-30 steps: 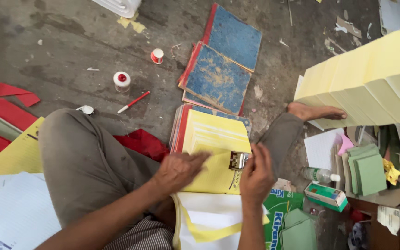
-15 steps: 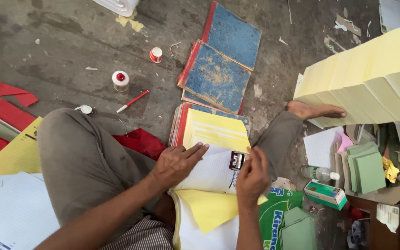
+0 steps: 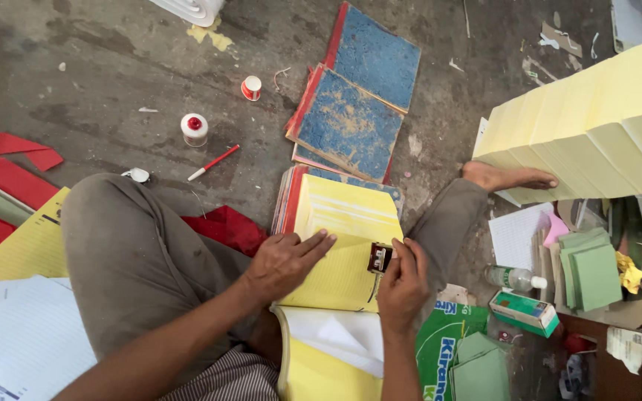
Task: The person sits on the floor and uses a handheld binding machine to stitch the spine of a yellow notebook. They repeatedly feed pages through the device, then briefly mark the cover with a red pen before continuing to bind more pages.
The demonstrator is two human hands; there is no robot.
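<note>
Grey concrete floor [image 3: 98, 67], blue-covered books [image 3: 351, 126], glue bottle [image 3: 194, 129], red pen [image 3: 213, 162]

Yellow lined book [image 3: 339, 256] lies open; small metal tool [image 3: 378, 258], perhaps a stamp, rests on it.

We are seeing two blue-covered books [image 3: 351, 122] lying beyond our hands and two small glue pots [image 3: 194, 128].

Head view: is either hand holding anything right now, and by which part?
The right hand grips a small dark stamp-like tool by its right side. The left hand lies flat on the yellow page, holding nothing.
</note>
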